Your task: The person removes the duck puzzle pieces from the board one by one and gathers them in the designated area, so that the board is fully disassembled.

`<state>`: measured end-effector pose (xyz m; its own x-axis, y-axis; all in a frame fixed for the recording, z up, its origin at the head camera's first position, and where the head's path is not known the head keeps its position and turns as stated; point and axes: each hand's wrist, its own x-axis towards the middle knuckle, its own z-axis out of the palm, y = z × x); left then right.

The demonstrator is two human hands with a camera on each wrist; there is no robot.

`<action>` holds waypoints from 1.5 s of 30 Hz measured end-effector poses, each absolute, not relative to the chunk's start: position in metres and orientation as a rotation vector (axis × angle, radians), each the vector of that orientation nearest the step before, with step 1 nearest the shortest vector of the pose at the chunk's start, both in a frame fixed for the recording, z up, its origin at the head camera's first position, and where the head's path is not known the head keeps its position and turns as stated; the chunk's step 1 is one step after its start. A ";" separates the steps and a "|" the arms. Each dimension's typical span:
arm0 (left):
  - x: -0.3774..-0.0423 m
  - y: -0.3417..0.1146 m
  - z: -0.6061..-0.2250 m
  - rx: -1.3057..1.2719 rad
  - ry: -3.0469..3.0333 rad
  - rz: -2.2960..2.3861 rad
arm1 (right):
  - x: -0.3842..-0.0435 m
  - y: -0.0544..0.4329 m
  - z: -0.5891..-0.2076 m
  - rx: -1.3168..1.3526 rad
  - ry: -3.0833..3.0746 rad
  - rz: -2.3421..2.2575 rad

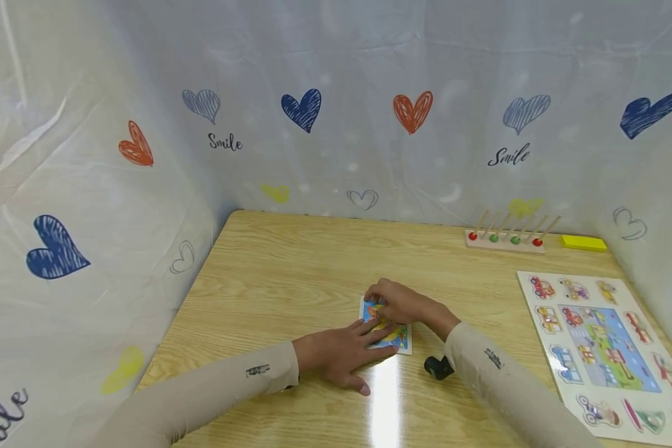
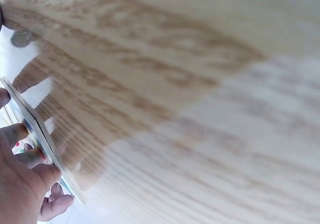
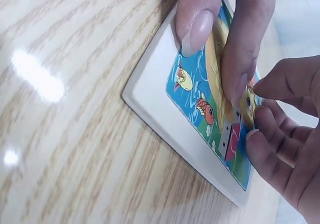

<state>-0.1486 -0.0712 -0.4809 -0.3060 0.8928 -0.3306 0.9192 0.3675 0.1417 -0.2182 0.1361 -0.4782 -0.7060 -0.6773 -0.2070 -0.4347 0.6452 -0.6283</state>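
Note:
A small white-rimmed picture puzzle board (image 3: pixel 150 104) lies on the table, printed with fish on blue water. My left hand (image 1: pixel 341 356) rests across it palm down, and its straight fingers (image 3: pixel 245 39) press on the picture. From the far side my right hand (image 1: pixel 400 302) reaches over the board. Its thumb and fingertips pinch a small yellow puzzle piece (image 3: pixel 248 104) with an eye printed on it, down at the board's surface. Fingers cover much of the picture. The left wrist view catches the board's thin edge (image 2: pixel 47 141) beside the fingers.
To the right lies a large puzzle board (image 1: pixel 549 373) with vehicle pieces. A wooden peg stand (image 1: pixel 504 242) with red and green beads stands at the back right, beside a yellow block (image 1: pixel 583 242). A small black object (image 1: pixel 438 367) is by the right sleeve.

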 end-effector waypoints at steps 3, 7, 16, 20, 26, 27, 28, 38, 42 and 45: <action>-0.148 -0.071 -0.481 1.589 2.287 -0.113 | -0.218 0.135 -0.478 -0.866 2.434 -0.778; -0.148 -0.071 -0.481 1.602 2.291 -0.124 | -0.218 0.135 -0.478 -0.869 2.438 -0.783; -0.149 -0.069 -0.481 1.630 2.282 -0.162 | -0.221 0.136 -0.476 -0.845 2.430 -0.822; -0.149 -0.068 -0.480 1.608 2.279 -0.160 | -0.224 0.138 -0.479 -0.863 2.407 -0.842; -0.149 -0.067 -0.478 1.600 2.281 -0.165 | -0.228 0.138 -0.480 -0.900 2.382 -0.869; -0.149 -0.067 -0.479 1.602 2.283 -0.169 | -0.228 0.139 -0.480 -0.895 2.378 -0.871; -0.149 -0.067 -0.479 1.602 2.286 -0.173 | -0.228 0.138 -0.481 -0.888 2.374 -0.874; -0.149 -0.068 -0.481 1.619 2.310 -0.142 | -0.230 0.142 -0.485 -0.857 2.318 -0.916; -0.149 -0.068 -0.481 1.622 2.316 -0.150 | -0.230 0.144 -0.487 -0.855 2.314 -0.938; -0.149 -0.068 -0.482 1.613 2.315 -0.171 | -0.231 0.145 -0.488 -0.867 2.312 -0.951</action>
